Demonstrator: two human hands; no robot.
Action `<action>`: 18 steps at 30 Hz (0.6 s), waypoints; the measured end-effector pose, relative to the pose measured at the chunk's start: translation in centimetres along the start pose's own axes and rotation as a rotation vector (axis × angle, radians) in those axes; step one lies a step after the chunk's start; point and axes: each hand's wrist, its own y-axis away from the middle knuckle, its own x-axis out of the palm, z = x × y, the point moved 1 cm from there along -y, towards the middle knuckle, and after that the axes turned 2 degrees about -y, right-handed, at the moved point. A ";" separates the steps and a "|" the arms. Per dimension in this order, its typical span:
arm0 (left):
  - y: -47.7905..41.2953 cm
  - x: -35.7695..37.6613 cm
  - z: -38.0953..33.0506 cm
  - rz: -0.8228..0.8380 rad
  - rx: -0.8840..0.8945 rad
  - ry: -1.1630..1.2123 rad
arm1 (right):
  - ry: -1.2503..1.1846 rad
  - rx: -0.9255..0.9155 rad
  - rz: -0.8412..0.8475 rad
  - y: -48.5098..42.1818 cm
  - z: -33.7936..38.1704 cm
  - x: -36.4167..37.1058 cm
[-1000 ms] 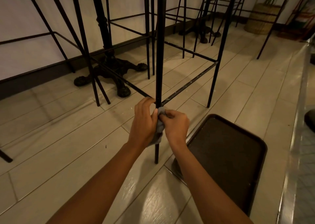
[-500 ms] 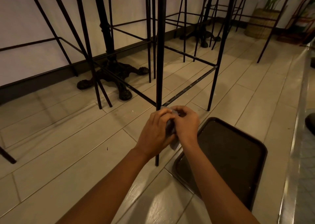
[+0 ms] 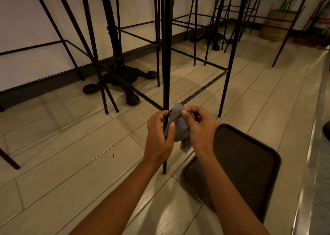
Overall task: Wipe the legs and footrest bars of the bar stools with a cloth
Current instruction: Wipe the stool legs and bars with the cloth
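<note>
Both hands meet low on one stool leg. Head view, the only one I have: the left hand [image 3: 159, 136] curls its fingers round the front leg [image 3: 167, 56], thumb laid against the cloth [image 3: 178, 125]. The right hand [image 3: 200, 127] pinches the cloth between thumb and bent fingers, just right of the leg.

Cloth: grey, bunched between the two hands, touching the leg at the joint where the footrest bar [image 3: 203, 90] runs off, up and to the right of the right hand. A loose tail hangs below the right palm.

Handling, my judgement: the cloth is light and limp with no shape of its own, so I would wrap it round the metal and squeeze, not push it flat. Leg and bar look thin, stiff and smooth-painted; a wrapped grip should slide easily. Pale specks on the bar may need firmer pressure. The stool looks light enough to shift, so bracing the leg with the left hand seems wise.

Hidden or unclear: left fingertips are behind the leg, and I cannot tell how far the cloth wraps it. Stool seats are cut off above. A dark tray [image 3: 250, 163] lies below the right hand, partly covered by the forearm. The table base [image 3: 123, 77] beyond the left hand is dim.
</note>
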 end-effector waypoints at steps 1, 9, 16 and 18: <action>-0.1 0.0 -0.3 -0.003 -0.032 -0.008 | -0.008 -0.020 0.010 0.0 0.2 -0.1; -1.0 1.6 -2.9 -0.041 -0.237 0.044 | -0.147 0.018 0.112 -0.6 -0.3 -0.5; -2.0 1.5 -4.3 -0.035 -0.311 0.194 | -0.224 0.226 0.034 -0.8 -1.7 -1.0; -2.3 1.6 -4.8 -0.013 -0.312 0.221 | -0.216 0.336 0.009 -0.9 -2.3 -0.9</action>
